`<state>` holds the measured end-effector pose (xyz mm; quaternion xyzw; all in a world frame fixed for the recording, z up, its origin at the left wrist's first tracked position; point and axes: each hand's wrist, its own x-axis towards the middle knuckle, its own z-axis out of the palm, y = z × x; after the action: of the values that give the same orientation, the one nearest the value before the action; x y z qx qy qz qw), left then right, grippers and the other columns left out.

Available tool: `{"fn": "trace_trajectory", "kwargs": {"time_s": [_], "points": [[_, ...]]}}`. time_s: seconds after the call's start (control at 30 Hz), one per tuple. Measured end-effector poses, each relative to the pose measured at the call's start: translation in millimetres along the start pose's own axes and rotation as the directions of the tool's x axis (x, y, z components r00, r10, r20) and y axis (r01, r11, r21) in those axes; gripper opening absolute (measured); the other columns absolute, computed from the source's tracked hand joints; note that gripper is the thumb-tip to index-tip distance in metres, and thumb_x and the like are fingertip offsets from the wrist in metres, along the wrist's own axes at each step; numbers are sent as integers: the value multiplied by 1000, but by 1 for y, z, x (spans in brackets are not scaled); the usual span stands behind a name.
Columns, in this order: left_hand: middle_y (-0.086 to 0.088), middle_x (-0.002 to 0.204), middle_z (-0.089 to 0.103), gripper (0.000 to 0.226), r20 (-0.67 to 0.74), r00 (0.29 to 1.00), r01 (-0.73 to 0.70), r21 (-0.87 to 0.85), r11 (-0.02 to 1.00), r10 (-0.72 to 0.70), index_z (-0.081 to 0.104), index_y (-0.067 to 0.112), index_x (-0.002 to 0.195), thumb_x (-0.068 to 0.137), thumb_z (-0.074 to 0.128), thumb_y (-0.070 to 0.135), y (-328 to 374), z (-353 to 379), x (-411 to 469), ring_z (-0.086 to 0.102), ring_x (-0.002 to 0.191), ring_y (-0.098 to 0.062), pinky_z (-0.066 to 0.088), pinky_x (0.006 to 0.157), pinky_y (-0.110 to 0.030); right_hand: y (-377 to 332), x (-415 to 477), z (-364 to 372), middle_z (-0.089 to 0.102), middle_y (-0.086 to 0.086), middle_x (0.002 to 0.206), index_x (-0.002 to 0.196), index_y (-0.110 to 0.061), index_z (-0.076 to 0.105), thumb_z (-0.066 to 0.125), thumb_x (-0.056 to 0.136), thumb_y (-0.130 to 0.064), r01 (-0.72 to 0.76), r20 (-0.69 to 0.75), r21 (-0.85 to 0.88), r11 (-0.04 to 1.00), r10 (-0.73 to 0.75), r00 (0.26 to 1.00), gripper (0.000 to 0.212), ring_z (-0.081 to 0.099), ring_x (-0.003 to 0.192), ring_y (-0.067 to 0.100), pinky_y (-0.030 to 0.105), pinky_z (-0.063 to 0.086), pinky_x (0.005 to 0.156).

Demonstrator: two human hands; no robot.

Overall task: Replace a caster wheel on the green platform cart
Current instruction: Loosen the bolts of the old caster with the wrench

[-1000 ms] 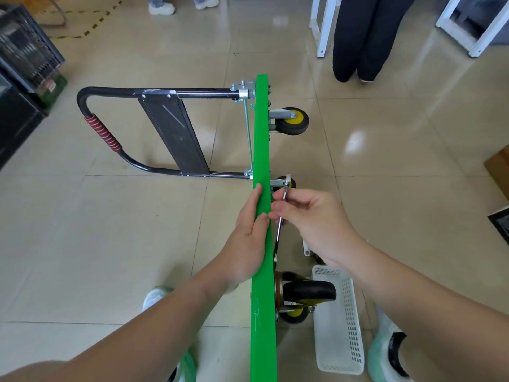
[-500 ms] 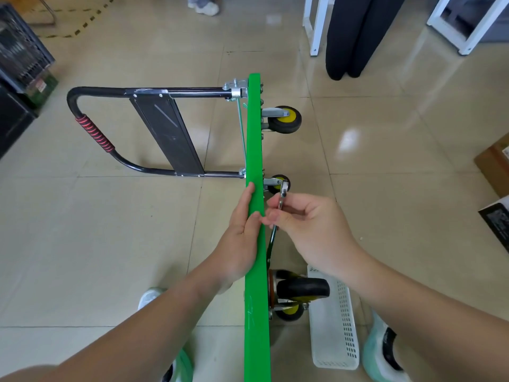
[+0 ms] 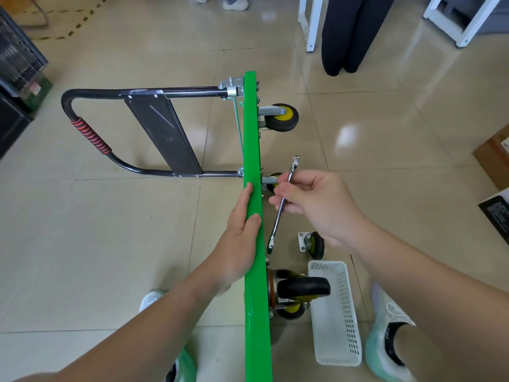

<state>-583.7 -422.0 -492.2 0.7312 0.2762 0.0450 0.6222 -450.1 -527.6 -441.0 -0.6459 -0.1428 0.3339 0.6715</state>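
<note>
The green platform cart (image 3: 254, 139) stands on its long edge on the floor, wheels facing right, black folded handle (image 3: 154, 125) lying to the left. My left hand (image 3: 241, 232) holds the deck's top edge, thumb over it. My right hand (image 3: 316, 208) pinches a silver wrench (image 3: 282, 205), lifted clear of the deck's underside. Casters are mounted at the far end (image 3: 281, 117), mid deck (image 3: 272, 181), partly behind the wrench, and near me (image 3: 301, 288). A loose caster wheel (image 3: 312, 244) lies on the floor right of the deck.
A white perforated basket (image 3: 337, 312) lies on the floor beside the near caster. My shoes (image 3: 388, 343) flank the cart. A person's dark trouser legs (image 3: 347, 31) and white table legs (image 3: 309, 23) stand beyond. A black crate (image 3: 16, 59) is far left, boxes (image 3: 495, 158) at right.
My right hand has pulled the wrench away from the deck to the right, tilting it. The loose caster on the floor has come into view. My left hand stays on the deck edge.
</note>
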Motion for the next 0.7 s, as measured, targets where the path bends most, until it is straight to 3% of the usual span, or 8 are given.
{"fn": "trace_trajectory", "kwargs": {"time_s": [0.1, 0.2, 0.37, 0.53, 0.63, 0.7], "points": [[25, 165, 24, 57, 16, 1000, 3, -22, 1000, -3, 13, 73, 147, 102, 34, 45, -1, -2, 0, 33, 147, -1, 30, 125, -39, 6, 7, 3, 73, 8, 80, 94, -5, 69, 64, 94, -1, -47, 40, 16, 999, 47, 998, 7, 74, 74, 21, 32, 63, 76], [25, 163, 28, 56, 41, 999, 17, -60, 998, -14, 17, 85, 133, 93, 35, 49, 0, -4, 0, 40, 145, -4, 35, 122, -43, 9, 15, 3, 71, 10, 83, 95, -5, 68, 62, 95, -2, -91, 62, 7, 996, 90, 994, 7, 73, 73, 20, 28, 62, 72], [26, 159, 33, 57, 68, 997, 36, -121, 992, -28, 18, 73, 146, 108, 38, 36, 0, -6, -1, 51, 132, 2, 45, 110, -33, 17, 30, -1, 70, 10, 86, 95, -6, 69, 64, 94, -5, -181, 116, -10, 983, 181, 977, 5, 74, 76, 20, 33, 62, 77], [26, 159, 33, 57, 69, 996, 57, -106, 993, -50, 14, 67, 152, 113, 33, 30, -1, -6, -2, 50, 132, 4, 43, 113, -33, 27, 33, 2, 74, 3, 77, 95, -6, 70, 63, 95, -5, -188, 129, -18, 982, 188, 974, 7, 74, 74, 18, 34, 61, 76], [31, 152, 36, 57, 72, 996, 59, -82, 995, -53, 12, 64, 154, 114, 32, 29, 0, -6, -3, 54, 114, 19, 46, 94, -16, 30, 33, 2, 76, 7, 88, 103, -3, 71, 64, 96, -8, -198, 136, -39, 979, 202, 970, 12, 75, 83, 23, 36, 62, 79], [31, 153, 34, 57, 69, 997, 51, -78, 996, -46, 12, 64, 153, 114, 31, 28, 0, -5, -2, 51, 115, 22, 45, 94, -14, 32, 35, 1, 77, 12, 99, 111, 1, 69, 64, 96, -11, -220, 131, -71, 973, 228, 965, 20, 75, 91, 26, 39, 61, 84]]}}
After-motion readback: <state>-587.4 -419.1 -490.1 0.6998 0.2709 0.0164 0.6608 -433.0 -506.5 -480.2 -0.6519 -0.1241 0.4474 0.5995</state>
